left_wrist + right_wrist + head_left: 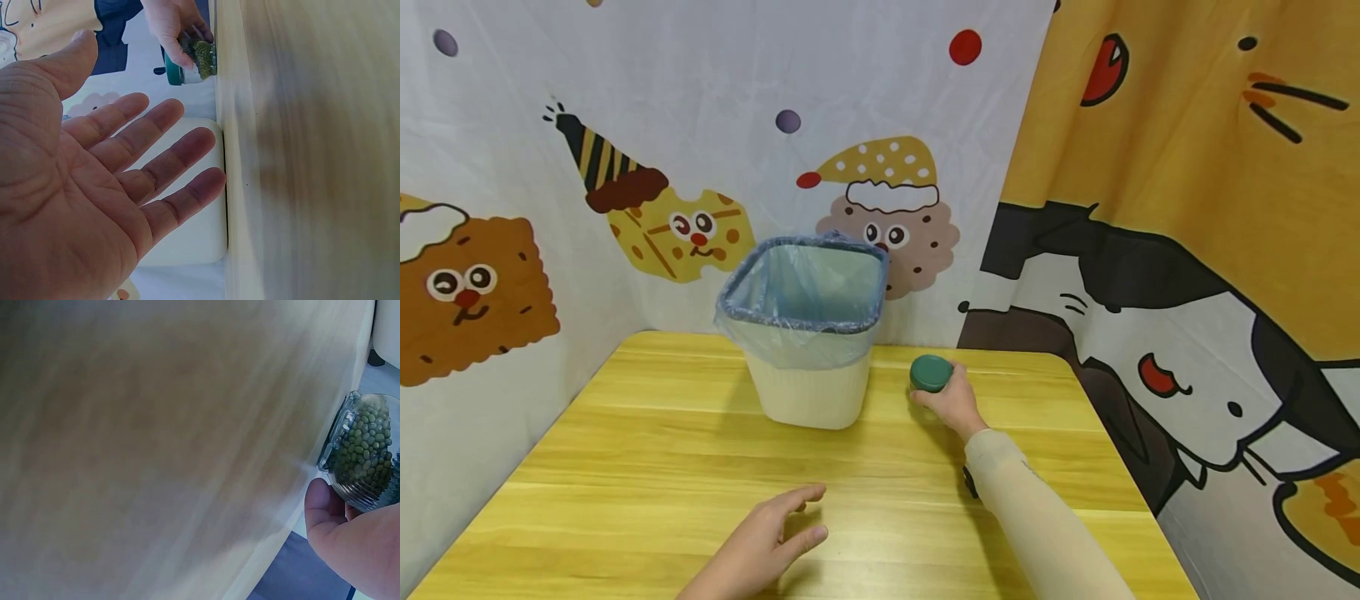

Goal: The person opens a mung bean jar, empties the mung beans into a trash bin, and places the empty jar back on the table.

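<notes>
My right hand (953, 403) grips a clear jar of green beans (365, 447) on the right side of the table. Its round green lid (930, 373) faces up, and the jar's base is right at the tabletop. Fingers and thumb lie around its side; part of the hand is cut off in the right wrist view. My left hand (760, 542) hovers over the near part of the table, fingers spread and loosely extended, holding nothing. In the left wrist view its palm (75, 169) shows in front of the cream bin.
A cream waste bin (808, 396) lined with a translucent bluish bag (797, 346) stands at the back of the wooden table (647, 467), left of the jar. Behind the table hangs a white cartoon curtain (715, 67), with a yellow one to the right.
</notes>
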A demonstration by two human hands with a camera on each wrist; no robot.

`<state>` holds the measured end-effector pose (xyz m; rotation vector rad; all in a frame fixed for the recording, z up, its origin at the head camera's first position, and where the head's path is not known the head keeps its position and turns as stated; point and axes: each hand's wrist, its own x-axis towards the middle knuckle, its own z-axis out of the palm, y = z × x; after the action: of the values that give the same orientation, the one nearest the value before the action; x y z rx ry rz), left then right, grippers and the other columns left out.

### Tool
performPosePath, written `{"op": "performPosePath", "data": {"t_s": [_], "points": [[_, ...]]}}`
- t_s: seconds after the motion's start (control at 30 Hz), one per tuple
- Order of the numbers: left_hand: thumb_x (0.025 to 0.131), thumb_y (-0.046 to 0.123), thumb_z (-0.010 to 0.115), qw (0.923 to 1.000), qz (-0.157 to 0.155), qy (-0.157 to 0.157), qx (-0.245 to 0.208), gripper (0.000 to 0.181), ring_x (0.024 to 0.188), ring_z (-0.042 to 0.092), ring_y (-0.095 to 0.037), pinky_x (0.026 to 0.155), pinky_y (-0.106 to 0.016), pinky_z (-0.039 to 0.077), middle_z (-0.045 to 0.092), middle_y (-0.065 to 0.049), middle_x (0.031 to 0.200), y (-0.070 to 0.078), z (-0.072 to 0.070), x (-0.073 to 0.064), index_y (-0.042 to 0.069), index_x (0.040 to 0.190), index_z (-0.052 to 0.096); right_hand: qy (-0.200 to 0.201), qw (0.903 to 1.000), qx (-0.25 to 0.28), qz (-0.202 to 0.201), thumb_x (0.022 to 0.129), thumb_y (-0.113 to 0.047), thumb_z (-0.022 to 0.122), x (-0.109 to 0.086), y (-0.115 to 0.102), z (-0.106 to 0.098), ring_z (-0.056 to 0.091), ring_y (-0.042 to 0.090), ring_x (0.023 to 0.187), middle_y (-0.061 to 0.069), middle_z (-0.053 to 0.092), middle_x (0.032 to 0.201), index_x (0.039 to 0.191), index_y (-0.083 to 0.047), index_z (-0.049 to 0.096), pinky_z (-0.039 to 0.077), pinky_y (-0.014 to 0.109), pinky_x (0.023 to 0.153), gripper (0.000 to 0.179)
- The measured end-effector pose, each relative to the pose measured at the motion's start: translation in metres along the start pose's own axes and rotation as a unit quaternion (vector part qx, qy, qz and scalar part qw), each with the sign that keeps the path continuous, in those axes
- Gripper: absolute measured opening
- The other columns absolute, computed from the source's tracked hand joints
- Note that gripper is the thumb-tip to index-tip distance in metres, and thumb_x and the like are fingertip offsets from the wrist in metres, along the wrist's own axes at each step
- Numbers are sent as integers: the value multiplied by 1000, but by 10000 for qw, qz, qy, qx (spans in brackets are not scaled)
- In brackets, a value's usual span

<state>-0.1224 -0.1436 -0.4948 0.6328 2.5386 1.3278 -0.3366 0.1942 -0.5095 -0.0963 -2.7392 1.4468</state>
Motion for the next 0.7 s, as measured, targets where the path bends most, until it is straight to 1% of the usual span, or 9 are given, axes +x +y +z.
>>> {"op": "performPosePath", "data": {"t_s": [0.13,0.43,0.7], "points": [[109,44,61,10000,-5,-7,-41,64,136,59,-51,97,-67,56,59,-21,154,0,0,0,3,156,52,21,9999,101,-29,87,-29,88,-1,1,-1,57,46,136,29,50,151,159,0,26,50,61,113,99],[108,44,63,10000,-16,-11,-41,64,136,58,-51,98,-68,55,59,-21,154,2,0,-2,2,155,52,88,9999,138,5,85,-31,89,-5,2,-3,59,44,134,27,52,148,157,0,30,51,59,112,98],[107,46,64,10000,45,17,-6,66,134,60,-50,96,-64,58,59,-20,154,2,1,-1,2,155,53,91,9997,202,-37,86,-33,88,-9,2,-8,60,42,132,25,52,147,157,-1,30,52,58,111,97]]}}
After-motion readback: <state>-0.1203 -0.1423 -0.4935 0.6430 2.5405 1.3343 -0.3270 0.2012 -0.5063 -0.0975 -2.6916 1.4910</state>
